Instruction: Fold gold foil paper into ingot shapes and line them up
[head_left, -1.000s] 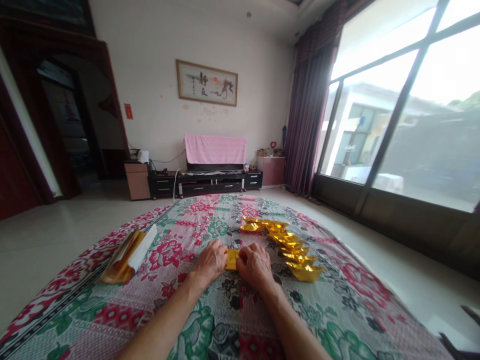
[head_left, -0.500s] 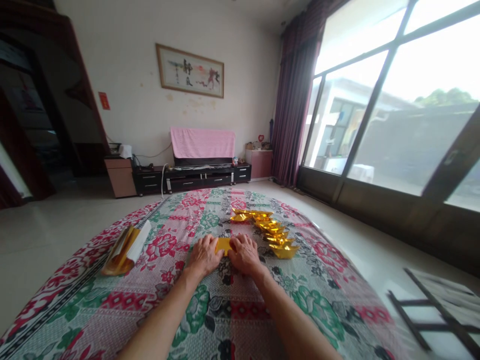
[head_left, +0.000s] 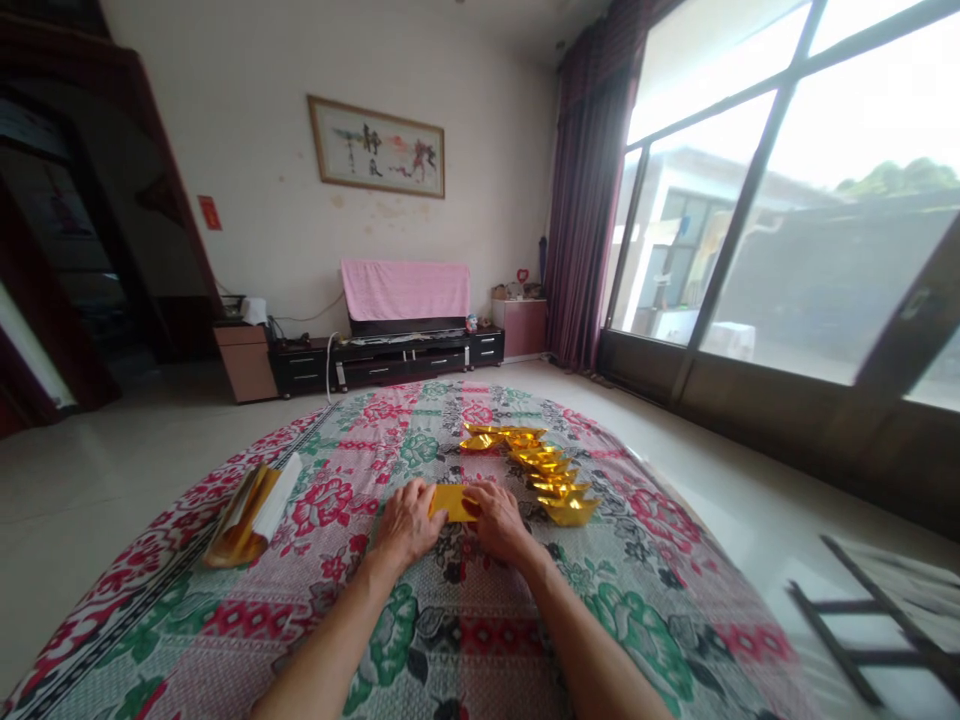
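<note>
A folded piece of gold paper [head_left: 453, 502] lies flat on the flowered cloth between my hands. My left hand [head_left: 409, 518] pinches its left end, thumb at the near edge. At the right end my right hand [head_left: 495, 515] grips it with bent fingers; part of the paper is under them. Just beyond and to the right stand several folded gold paper ingots [head_left: 568, 508] in a slanting row. A loosely rolled stack of gold paper sheets [head_left: 251, 512] with a white outer side rests at the left of the table.
A patterned tablecloth [head_left: 420, 610] covers the round table. Past it is a low black TV cabinet [head_left: 401, 365] with a pink cloth [head_left: 405, 290] above. A dark-framed stool or chair [head_left: 885, 620] stands on the floor at the right, near tall windows.
My right hand has shifted slightly to the right along the paper, so more of the gold strip shows between my hands. The camera view has tilted a little.
</note>
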